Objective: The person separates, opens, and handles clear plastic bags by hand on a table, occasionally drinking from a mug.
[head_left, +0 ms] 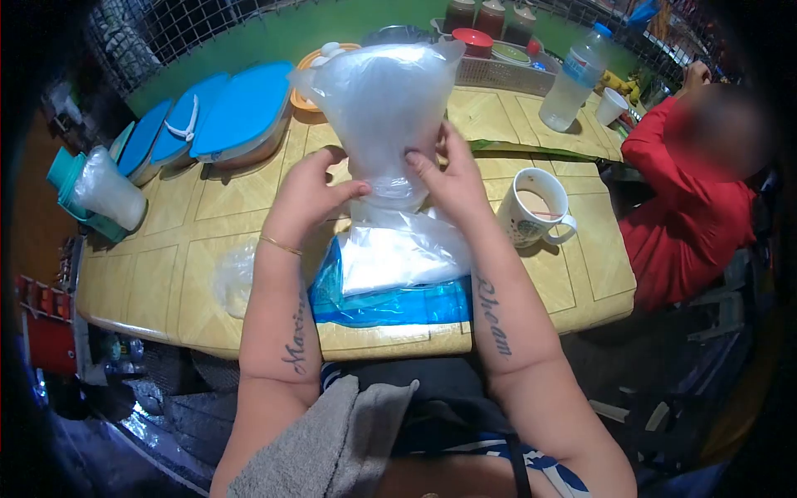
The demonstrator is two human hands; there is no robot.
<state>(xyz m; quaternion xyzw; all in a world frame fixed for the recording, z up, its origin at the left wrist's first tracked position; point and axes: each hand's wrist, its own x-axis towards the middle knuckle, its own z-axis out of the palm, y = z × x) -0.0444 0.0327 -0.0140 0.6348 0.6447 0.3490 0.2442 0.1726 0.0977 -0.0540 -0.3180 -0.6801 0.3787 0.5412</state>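
Observation:
A clear plastic bag [386, 108], flared wide at its top and narrower below, stands upright in front of me. What is inside or under its cloudy plastic I cannot make out. My right hand [448, 174] grips its right side, thumb in front and fingers behind. On the left side, my left hand [315, 191] curves around it with the thumb against the lower part. Just below, a pack of folded clear plastic bags [403, 253] lies on a blue plastic wrapper [398, 307] near the table's front edge.
On the yellow-covered table [224, 207] stand blue-lidded containers [249, 104], a teal holder [91, 199], a mug of milky drink [535, 207], a water bottle [573, 79] and a white cup [610, 106]. A basket [515, 73] holds jars. A person in red [681, 207] sits at the right.

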